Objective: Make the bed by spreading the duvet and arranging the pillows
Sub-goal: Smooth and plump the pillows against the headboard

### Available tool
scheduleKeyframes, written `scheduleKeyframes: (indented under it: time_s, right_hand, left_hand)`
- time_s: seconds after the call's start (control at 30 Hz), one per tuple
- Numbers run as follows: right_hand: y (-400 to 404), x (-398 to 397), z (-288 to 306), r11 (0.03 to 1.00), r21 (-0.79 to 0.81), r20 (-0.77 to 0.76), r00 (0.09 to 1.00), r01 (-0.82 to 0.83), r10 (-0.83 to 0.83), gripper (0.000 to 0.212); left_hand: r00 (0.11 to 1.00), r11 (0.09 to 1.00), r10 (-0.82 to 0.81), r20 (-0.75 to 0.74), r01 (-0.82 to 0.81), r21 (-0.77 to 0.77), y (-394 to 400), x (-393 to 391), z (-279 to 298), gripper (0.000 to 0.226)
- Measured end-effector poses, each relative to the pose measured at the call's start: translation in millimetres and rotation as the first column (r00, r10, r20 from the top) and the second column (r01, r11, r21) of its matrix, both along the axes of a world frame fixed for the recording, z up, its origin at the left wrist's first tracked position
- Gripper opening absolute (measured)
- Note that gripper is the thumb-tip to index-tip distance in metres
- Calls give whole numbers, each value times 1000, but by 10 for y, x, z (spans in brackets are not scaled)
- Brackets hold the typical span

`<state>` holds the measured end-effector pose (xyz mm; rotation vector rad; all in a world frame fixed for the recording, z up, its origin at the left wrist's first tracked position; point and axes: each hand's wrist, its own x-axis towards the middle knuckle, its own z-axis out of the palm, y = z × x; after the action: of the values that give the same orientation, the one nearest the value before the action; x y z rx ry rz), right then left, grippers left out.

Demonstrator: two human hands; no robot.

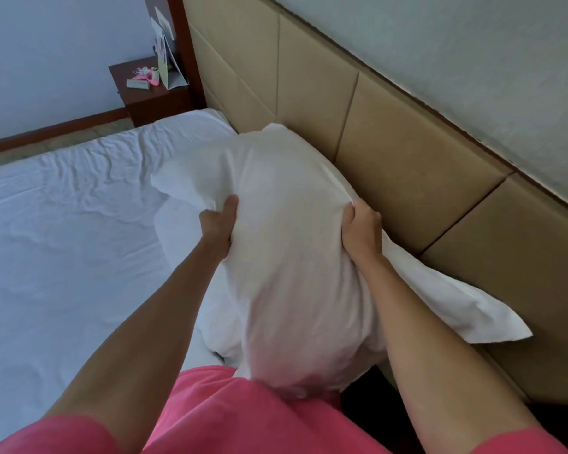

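Note:
A white pillow (292,244) fills the middle of the view, held lengthwise above the head end of the bed, its near end against my pink shirt. My left hand (218,224) grips its left side, thumb on top and fingers under the fabric. My right hand (361,232) grips the right side, bunching the pillowcase. A loose flap of pillowcase (466,306) trails right along the headboard. A second white pillow (177,231) partly shows beneath the held one. No duvet is in view.
The mattress wears a wrinkled white sheet (63,231) stretching left. A beige padded headboard (407,152) runs diagonally at the right. A dark wooden nightstand (145,96) with cards and pink items stands at the far corner by the wall.

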<state>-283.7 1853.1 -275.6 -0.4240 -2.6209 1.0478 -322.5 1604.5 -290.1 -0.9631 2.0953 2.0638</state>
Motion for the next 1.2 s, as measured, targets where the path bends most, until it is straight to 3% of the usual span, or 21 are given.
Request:
scheduleKeyframes:
  time_s: [0.07,0.13,0.2,0.33,0.53,0.6,0.67,0.77,0.83,0.9,1.0,1.07,1.13,1.2]
  right_hand:
    - [-8,56,66,995,-95,-215,976,20,-40,45]
    - [-10,157,-7,993,-119,-330,944,-5,-35,42]
    - [-10,203,-143,994,-106,-324,946,-32,-4,38]
    - [-44,109,-278,992,-65,-149,984,-107,96,44]
    - [-108,3,-125,987,-139,-395,919,-84,23,36]
    - [-108,-27,-103,991,-111,-417,909,-79,26,36]
    - [-94,-49,-179,991,-53,-300,949,-120,99,38]
    - [-98,-46,-282,992,5,139,982,-129,127,43]
    - [-77,-41,-279,995,50,241,968,-89,74,42]
    - [-92,-63,-216,994,97,214,976,-51,29,34]
    - [-248,-157,-65,983,169,43,997,-66,60,21]
    - [-404,-217,8,947,273,29,985,-170,169,35]
    - [-517,-255,-23,885,282,316,907,-370,279,62]
    - [-508,-277,-152,844,168,687,674,-510,271,88]
  left_hand:
    - [989,999,10,-151,-15,-30,5,-8,128,53]
    - [973,999,44,-227,-38,32,-61,71,157,49]
    - [982,993,61,-178,-41,111,-131,160,-6,50]
    - [995,993,93,-37,-89,79,-240,327,-371,52]
    - [985,949,78,-157,-26,313,-357,336,-310,56]
    - [990,932,55,-128,-5,361,-345,388,-402,51]
    - [999,959,22,-38,-10,284,-360,444,-534,47]
    - [981,990,-99,168,113,-81,-547,409,-593,73]
    - [924,886,-207,321,316,-338,-693,357,-508,89]
    - [875,668,-232,425,461,-584,-768,330,-381,99]
    - [949,349,-206,240,300,-888,-670,224,-105,94]
    - [908,308,-388,161,292,-906,-456,80,8,86]
    - [783,222,-556,279,463,-858,-206,-42,-51,77]
    - [630,67,-612,477,643,-763,-26,-81,-240,74]
